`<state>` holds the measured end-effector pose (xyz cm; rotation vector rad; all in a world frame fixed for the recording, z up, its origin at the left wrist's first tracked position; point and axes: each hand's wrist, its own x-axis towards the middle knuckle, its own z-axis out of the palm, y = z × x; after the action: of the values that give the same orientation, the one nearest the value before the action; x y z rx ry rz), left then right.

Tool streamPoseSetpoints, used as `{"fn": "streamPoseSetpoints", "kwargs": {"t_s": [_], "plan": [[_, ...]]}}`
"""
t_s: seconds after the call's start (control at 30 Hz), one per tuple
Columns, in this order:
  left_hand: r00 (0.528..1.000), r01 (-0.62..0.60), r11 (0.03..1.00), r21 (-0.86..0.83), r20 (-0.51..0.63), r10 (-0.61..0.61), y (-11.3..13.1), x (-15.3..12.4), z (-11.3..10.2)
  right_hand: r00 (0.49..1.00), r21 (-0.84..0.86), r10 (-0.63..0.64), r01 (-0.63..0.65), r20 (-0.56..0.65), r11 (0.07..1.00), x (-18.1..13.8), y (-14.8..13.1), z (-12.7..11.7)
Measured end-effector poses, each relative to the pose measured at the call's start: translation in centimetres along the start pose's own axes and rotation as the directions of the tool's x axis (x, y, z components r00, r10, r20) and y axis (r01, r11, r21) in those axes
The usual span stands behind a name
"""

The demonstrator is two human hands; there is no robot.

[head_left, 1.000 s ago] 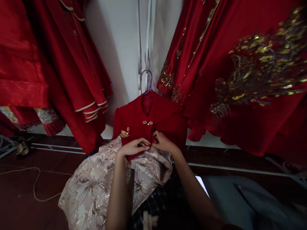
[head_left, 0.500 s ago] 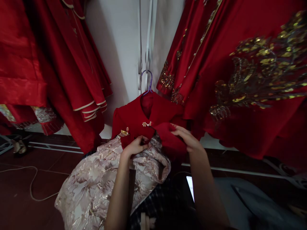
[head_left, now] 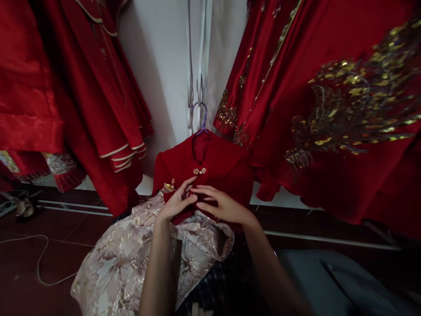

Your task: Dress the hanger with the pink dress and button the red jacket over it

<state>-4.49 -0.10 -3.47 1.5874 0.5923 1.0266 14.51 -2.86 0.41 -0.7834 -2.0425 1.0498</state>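
Note:
A red jacket (head_left: pixel 226 169) hangs on a purple hanger (head_left: pixel 204 118), with a beaded clasp (head_left: pixel 199 171) at its chest and a gold ornament (head_left: pixel 169 186) on one side. My left hand (head_left: pixel 176 204) rests at the jacket's front below the clasp, thumb and fingers apart. From the other side my right hand (head_left: pixel 225 205) lies over the front panel, its fingers stretched toward my left hand, so the fingertips almost meet. Both hands touch the red cloth. Under them spreads a pale floral brocade skirt (head_left: pixel 115 259) with metallic threads.
Red garments (head_left: pixel 108 109) with cream trim hang at the left, and a red gown (head_left: pixel 329 184) with gold sequins hangs at the right. White rack bars (head_left: pixel 329 240) run low. A cable (head_left: pixel 39 263) and shoes (head_left: pixel 24 208) lie on the floor; a grey-blue surface (head_left: pixel 312 267) is at lower right.
My right hand has moved left and let go of the lifted jacket flap, which now lies down against the front. My left hand has risen slightly toward the clasp.

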Motion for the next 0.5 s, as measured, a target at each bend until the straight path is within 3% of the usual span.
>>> {"fn": "streamPoseSetpoints", "kwargs": {"t_s": [0.1, 0.33, 0.5], "plan": [[0.995, 0.074, 0.997, -0.008, -0.064, -0.075, 0.4, 0.0, -0.3, 1.000, -0.050, -0.018, 0.020, 0.025, 0.999, 0.2, 0.1, 0.6], [0.985, 0.171, 0.982, 0.082, 0.002, -0.172, 0.4, -0.5, -1.2, 0.999, -0.065, 0.048, -0.049, -0.020, 0.997, 0.2, -0.2, -0.1], [0.991, 0.133, 0.955, 0.264, -0.038, -0.128, 0.5, -0.7, -1.4, 0.990, -0.152, 0.110, -0.124, -0.093, 0.981, 0.1, 0.3, -0.1]]}}
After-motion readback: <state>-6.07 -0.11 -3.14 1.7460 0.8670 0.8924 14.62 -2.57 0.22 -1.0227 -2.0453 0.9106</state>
